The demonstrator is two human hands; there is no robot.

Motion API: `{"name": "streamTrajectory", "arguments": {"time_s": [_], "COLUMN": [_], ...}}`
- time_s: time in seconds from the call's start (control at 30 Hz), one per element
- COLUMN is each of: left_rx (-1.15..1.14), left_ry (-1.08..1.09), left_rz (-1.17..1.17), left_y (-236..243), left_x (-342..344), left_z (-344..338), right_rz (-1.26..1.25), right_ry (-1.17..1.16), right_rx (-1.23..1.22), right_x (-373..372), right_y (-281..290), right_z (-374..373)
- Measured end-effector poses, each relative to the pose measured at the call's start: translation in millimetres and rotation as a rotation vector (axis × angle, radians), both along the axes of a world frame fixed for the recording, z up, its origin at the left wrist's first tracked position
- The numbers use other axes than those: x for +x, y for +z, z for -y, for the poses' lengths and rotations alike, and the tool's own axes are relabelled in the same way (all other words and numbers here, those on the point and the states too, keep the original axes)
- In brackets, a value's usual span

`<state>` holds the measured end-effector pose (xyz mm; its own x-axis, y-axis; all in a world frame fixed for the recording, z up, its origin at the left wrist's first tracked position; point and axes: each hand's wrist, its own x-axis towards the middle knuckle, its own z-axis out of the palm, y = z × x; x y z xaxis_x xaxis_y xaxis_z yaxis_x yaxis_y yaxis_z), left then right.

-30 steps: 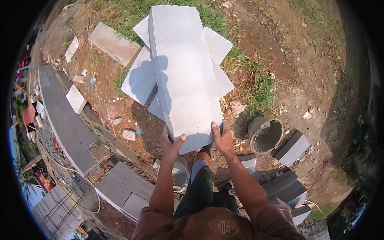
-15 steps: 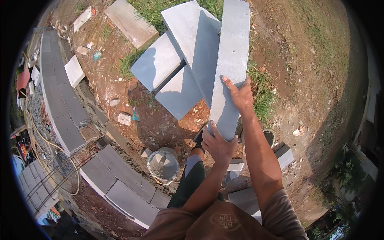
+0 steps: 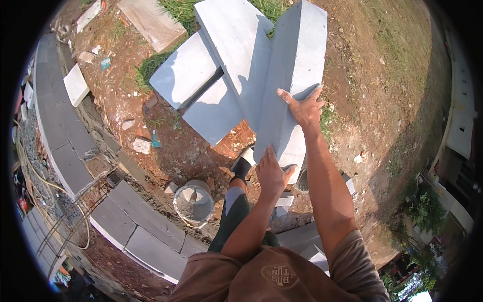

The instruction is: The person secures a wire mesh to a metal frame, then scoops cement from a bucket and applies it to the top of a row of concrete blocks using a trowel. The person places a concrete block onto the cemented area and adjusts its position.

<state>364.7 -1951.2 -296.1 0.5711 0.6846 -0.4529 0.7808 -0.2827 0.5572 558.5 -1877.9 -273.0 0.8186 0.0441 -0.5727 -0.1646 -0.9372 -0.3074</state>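
One grey block [image 3: 285,73]: underside hidden, near end partly behind left hand [image 3: 271,175].

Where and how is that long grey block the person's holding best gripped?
I'd take the long grey block across its sunlit face, from above, near its middle and its near end: that face is open from above and looks slim for its length, so two spaced grips should steady it.

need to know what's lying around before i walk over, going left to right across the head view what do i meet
White slab, white rubble chunk, bucket, long grey block with the left hand and right hand on it, green bush.
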Motion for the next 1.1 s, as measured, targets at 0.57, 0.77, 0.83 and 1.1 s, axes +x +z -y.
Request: {"name": "streamTrajectory", "arguments": {"time_s": [0.57, 0.77, 0.83, 1.1], "left_rx": [-1.318, -1.217, -1.360, -1.626], "left_ry": [0.620, 0.723, 0.660, 0.268], "left_rz": [0.127, 0.063, -0.063, -0.170], "left_y": [-191.0, -147.7, -128.2, 49.2], "left_x": [-34.5, -108.5, -150.1, -201.8], "left_z": [-28.0, 49.7, 62.4, 154.8], "right_rz": [-0.033, -0.188, -0.222, -0.177], "right_ry": [0.121, 0.056, 0.025, -0.231], "right_rx": [-0.080, -0.106, -0.056, 0.013], "right_x": [-104.1, -182.5, -210.7, -364.0], "right_y": [18.6, 63.0, 86.4, 188.2], "right_z": [104.7, 209.3, 243.3, 366.7]}}
